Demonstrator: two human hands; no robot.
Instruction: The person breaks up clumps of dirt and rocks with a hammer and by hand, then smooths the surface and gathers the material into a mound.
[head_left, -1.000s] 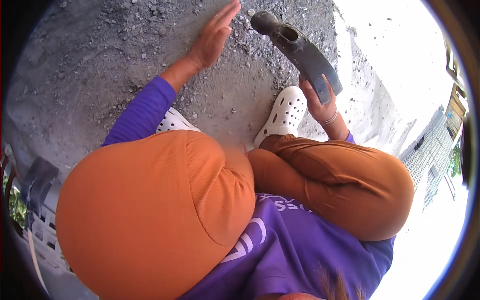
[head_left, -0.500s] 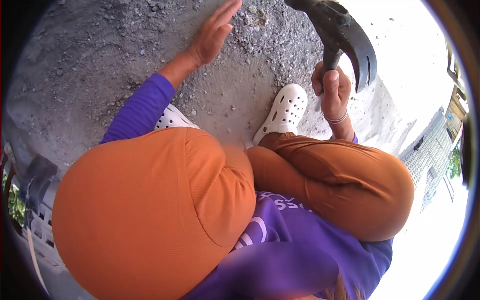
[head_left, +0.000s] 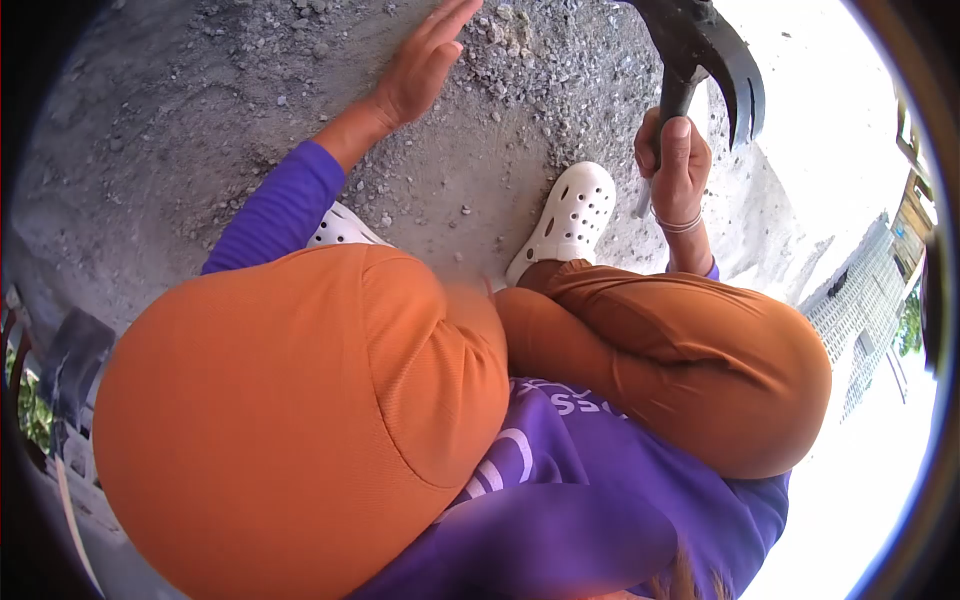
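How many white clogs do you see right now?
2. One white clog is near the right hand holding the hammer; the second clog, beside the left purple sleeve, is partly hidden behind the orange trouser leg.

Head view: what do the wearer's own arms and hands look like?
The left hand is ungloved, below a long, creased purple sleeve. The right hand is ungloved too, with thin, pale bands at the wrist; only a little of the right sleeve, also purple, shows.
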